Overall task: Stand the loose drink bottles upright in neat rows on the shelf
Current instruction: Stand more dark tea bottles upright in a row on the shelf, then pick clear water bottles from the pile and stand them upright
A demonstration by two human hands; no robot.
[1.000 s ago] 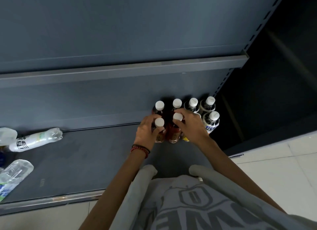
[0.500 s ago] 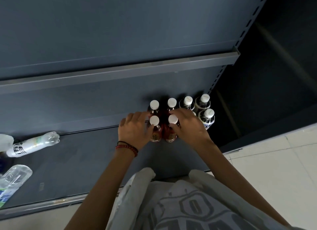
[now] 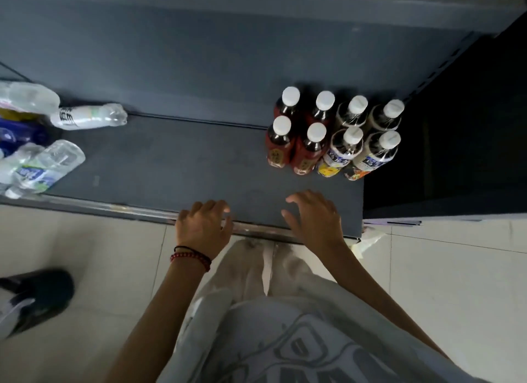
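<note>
Head view showed the loose bottles [image 3: 37, 143] lying on their sides in a heap at the far left end of the shelf [image 3: 176, 166], some clear with blue-and-green labels, one white-labelled bottle [image 3: 88, 117] resting nearest the back with its long axis running roughly left to right along the shelf. At the right end, eight upright bottles [image 3: 333, 131] stood in two rows of four, white caps up, touching one another: four red ones on the left, four pale ones on the right. Between heap and rows the shelf floor lay bare. Both hands hovered at the front lip, empty. The left hand [image 3: 202, 225] had its fingers loosely curled over the metal edge, gripping nothing; the right hand [image 3: 313, 217] had its fingers spread and relaxed above the shelf. The heap lay well to the left of both hands, and the left hand was the nearer, so the next reach would likely fall to it, going leftward across the bare stretch. A dark shoe [image 3: 37, 297] showed on the tiled floor [image 3: 456, 282] at lower left.
</note>
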